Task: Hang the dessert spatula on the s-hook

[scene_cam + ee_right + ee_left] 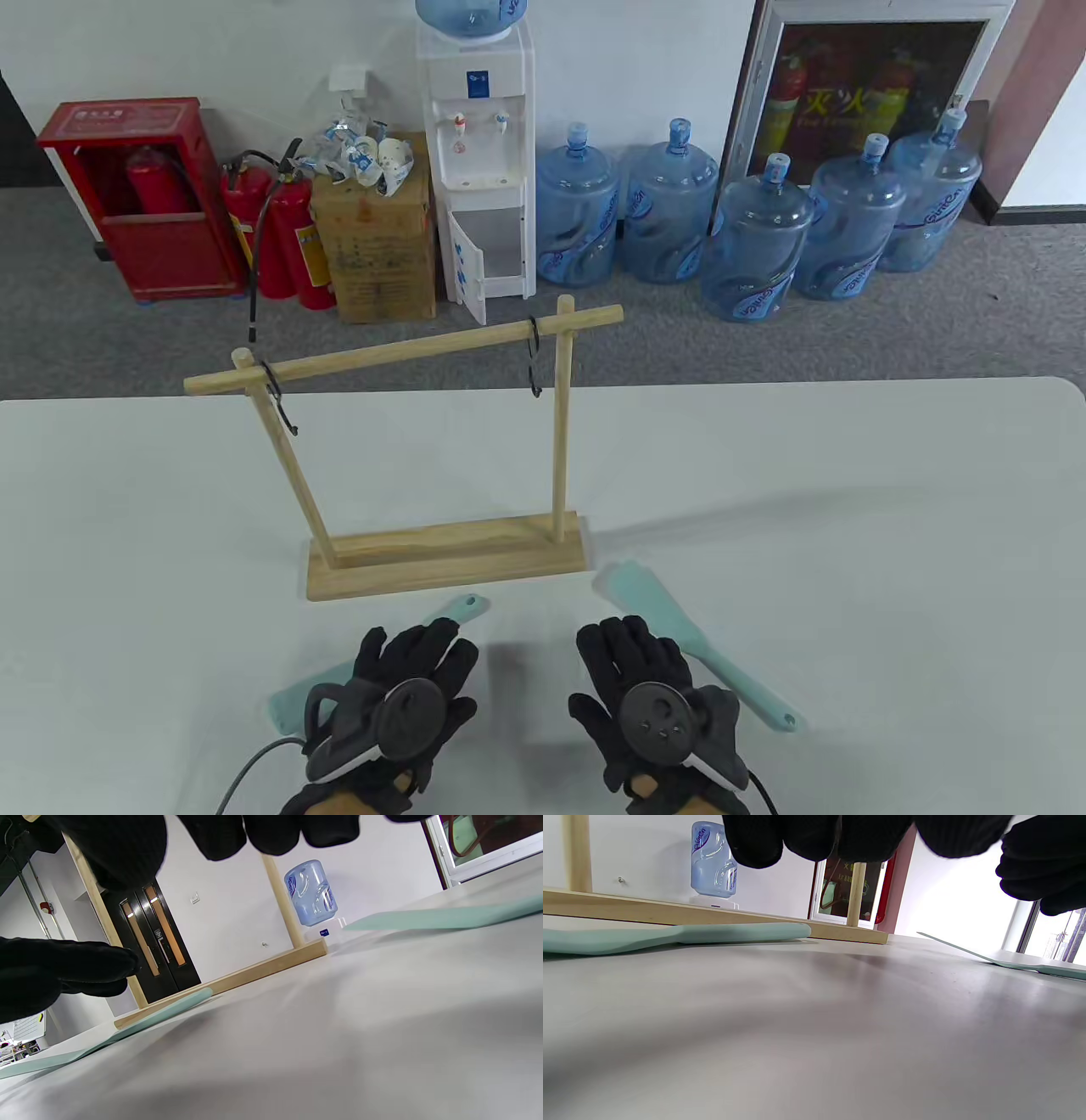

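Two mint-green dessert spatulas lie on the white table in front of a wooden rack [445,556]. The left spatula [465,606] runs under my left hand [411,671], with its holed handle end showing past the fingers. The right spatula [679,632] lies just right of my right hand [640,679]. Both hands are spread flat, low over the table, and hold nothing. Two black S-hooks hang from the rack's bar, one on the left [280,407] and one on the right [534,365]. The left wrist view shows the left spatula [670,938] lying free on the table.
The rack's base [712,916] stands just beyond the hands, and its two posts rise to a slanted crossbar [407,348]. Beyond the table's far edge are water bottles [755,246], a dispenser [479,153] and fire extinguishers [284,238].
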A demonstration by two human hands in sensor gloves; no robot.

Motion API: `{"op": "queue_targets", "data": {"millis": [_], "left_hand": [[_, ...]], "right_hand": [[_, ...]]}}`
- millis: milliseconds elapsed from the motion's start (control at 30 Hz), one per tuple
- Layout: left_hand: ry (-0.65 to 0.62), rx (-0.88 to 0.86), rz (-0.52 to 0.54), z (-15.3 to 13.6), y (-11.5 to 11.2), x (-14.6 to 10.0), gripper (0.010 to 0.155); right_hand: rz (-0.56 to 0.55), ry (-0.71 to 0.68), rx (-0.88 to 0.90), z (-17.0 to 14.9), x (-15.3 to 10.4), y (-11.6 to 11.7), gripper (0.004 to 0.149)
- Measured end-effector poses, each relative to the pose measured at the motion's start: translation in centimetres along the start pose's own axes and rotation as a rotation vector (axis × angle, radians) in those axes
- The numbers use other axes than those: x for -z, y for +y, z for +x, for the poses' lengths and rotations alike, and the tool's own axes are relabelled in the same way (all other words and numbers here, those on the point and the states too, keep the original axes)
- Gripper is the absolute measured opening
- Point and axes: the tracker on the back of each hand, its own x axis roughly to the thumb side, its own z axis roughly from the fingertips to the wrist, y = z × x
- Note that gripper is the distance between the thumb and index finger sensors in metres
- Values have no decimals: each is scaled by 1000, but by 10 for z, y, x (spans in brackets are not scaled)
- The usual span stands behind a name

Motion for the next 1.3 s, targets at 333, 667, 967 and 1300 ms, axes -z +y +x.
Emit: {"op": "queue_targets", "data": {"millis": [333,667,967,1300], "left_hand": [[10,-8,20,-3,1,-1,64],[44,-16,22,-13,1,-2,64],[62,-28,23,-18,3,-3,64],[77,-41,26,-22,4,-4,64]], "right_hand": [[-19,12,-10,-1,0,-2,72],[-108,119,7,-20,-6,-23,76],[-190,314,44,-66,-17,-46,79],[-105,552,8,-106,-25,-46,82]]}}
